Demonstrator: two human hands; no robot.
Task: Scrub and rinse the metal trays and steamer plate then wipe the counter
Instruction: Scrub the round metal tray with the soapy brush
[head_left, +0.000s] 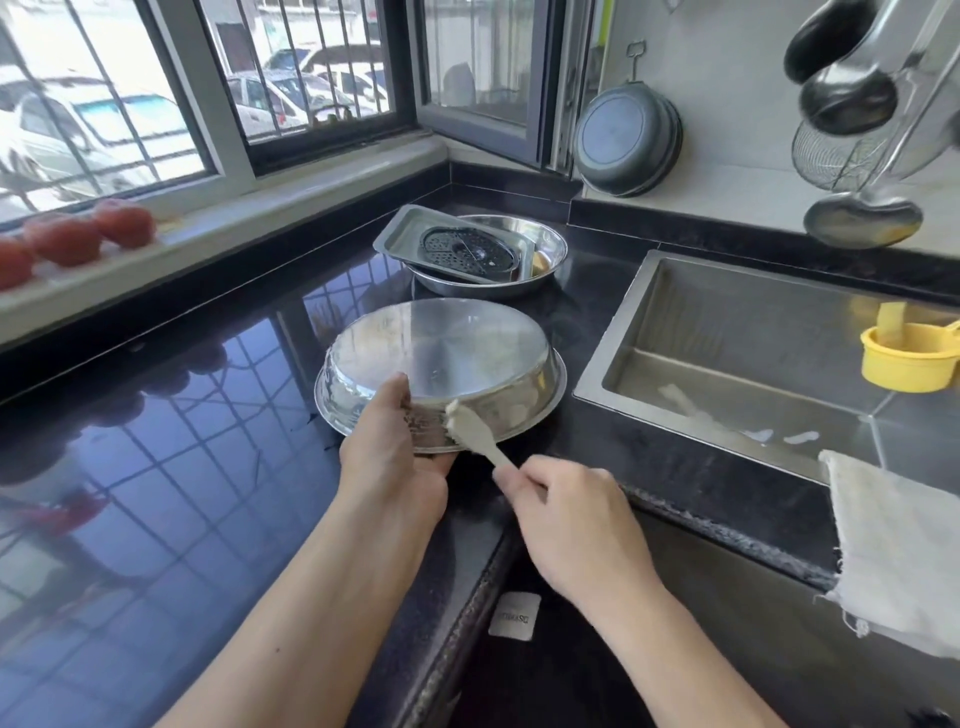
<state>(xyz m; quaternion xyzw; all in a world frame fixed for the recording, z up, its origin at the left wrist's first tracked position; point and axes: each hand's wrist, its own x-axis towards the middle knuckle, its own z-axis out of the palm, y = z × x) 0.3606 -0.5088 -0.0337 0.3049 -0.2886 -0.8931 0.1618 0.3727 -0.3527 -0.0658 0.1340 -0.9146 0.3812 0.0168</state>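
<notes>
Both hands work: left (387, 447) grips upturned tray (441, 364), right (566, 514) pinches brush (470, 428).

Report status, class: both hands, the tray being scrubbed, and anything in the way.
Left hand grips upturned round tray rim. Right hand holds brush, bristles on tray wall. Nothing in the way; sink beside.

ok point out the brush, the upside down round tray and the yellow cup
brush (464, 423): head view, on its bristle head
upside down round tray (441, 351): head view, on its flat base
yellow cup (906, 358): head view, on its outer wall
</notes>
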